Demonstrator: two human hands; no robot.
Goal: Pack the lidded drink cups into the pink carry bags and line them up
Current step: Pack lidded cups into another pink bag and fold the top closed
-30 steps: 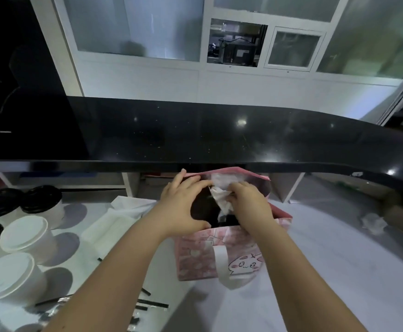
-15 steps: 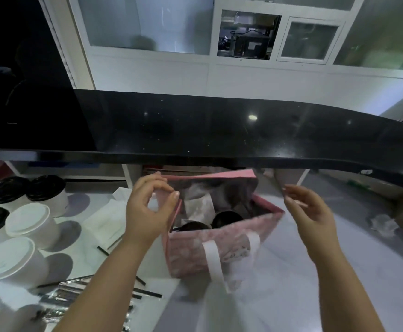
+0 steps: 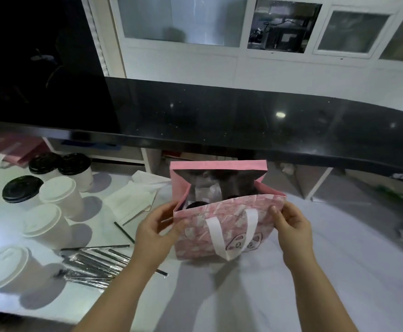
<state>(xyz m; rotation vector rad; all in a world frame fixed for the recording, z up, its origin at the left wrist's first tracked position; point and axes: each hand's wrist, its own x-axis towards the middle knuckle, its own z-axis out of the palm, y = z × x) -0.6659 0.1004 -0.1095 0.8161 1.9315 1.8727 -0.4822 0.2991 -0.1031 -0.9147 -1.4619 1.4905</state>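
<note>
Left hand (image 3: 156, 227) and right hand (image 3: 291, 224) pinch the pink bag (image 3: 193, 238) by its near rim, mid counter (image 3: 327, 271). We judge it floppy and cup-laden, so we would lift by the handle (image 3: 216, 238).

The white counter (image 3: 339, 264) is taken up by a pink bag (image 3: 229, 212), lidded cups (image 3: 56, 195), wrapped straws (image 3: 92, 262) and folded napkins (image 3: 131, 200).
</note>
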